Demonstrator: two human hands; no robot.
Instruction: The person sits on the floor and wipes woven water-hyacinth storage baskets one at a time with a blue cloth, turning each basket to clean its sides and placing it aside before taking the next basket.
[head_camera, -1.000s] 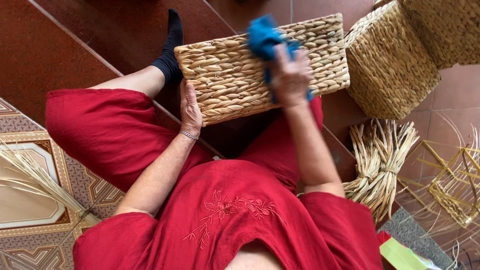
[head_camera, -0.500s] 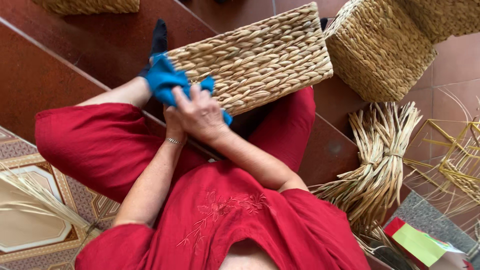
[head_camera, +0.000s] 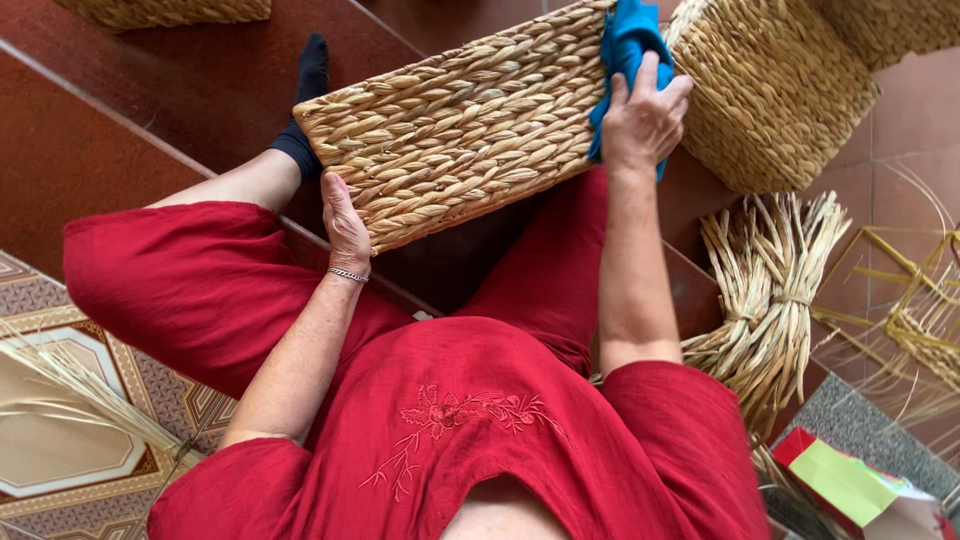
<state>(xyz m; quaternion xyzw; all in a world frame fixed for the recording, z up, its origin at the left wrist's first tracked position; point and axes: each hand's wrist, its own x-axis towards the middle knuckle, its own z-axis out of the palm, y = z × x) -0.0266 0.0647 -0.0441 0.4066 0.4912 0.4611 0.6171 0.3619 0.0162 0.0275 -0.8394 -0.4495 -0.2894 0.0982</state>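
Two bare hands work on one woven basket (head_camera: 460, 125) held over the lap of a person dressed in red. Nearest the camera, at the bottom of the frame, the red blouse with its embroidered flower fills the view, and both forearms reach up from it. Low at the right corner lies a red and green packet (head_camera: 850, 480); at the lower left, patterned floor tiles (head_camera: 60, 460) carry a few loose pale reeds. Further up, left of centre, the left hand (head_camera: 345, 225), a thin silver bracelet (head_camera: 348, 273) at its wrist, presses flat against the near left corner of the basket, palm on the weave with the fingers extended along its end. The basket sits tilted across the middle of the frame, its long braided side facing the camera, above the red trouser legs and a foot in a dark sock (head_camera: 305, 110). At the upper centre right the right hand (head_camera: 640, 120) is closed on a blue cloth (head_camera: 625, 50) and holds it against the basket's far right end. Right of the arm a tied bundle of dry straw (head_camera: 775, 290) lies on the brown floor. Beyond it, in the upper right, stands a second, rounder woven basket (head_camera: 780, 90), just beside the cloth, and another woven piece shows at the top left edge.
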